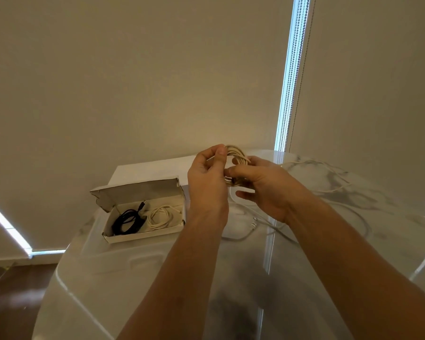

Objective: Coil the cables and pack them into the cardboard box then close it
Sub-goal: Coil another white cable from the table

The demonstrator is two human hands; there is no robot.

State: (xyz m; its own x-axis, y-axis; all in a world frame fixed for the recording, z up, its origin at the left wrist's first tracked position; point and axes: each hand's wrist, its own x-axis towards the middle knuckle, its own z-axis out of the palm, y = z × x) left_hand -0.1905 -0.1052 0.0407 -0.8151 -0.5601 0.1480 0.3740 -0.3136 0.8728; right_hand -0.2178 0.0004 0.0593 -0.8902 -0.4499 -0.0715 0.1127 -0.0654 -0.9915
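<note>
Both hands are raised together above the middle of the bench, working one pale coiled cable between them: the left hand pinches the loops at the top with thumb and fingers, and the right hand curls round the bundle from the three o'clock side. Off toward nine o'clock from the hands the cardboard box sits on the bench with its lid standing open, and inside it lie a black coil at the left end and a white coil beside it, so two cables look already packed. A loose white cable sprawls over the bench toward three o'clock, and another strand runs below the hands; whether these belong to the coil in hand I cannot tell. By my reckoning the job is somewhere past halfway: this coil has yet to go in the box, whatever lies loose needs winding, and the lid is not yet closed.
</note>
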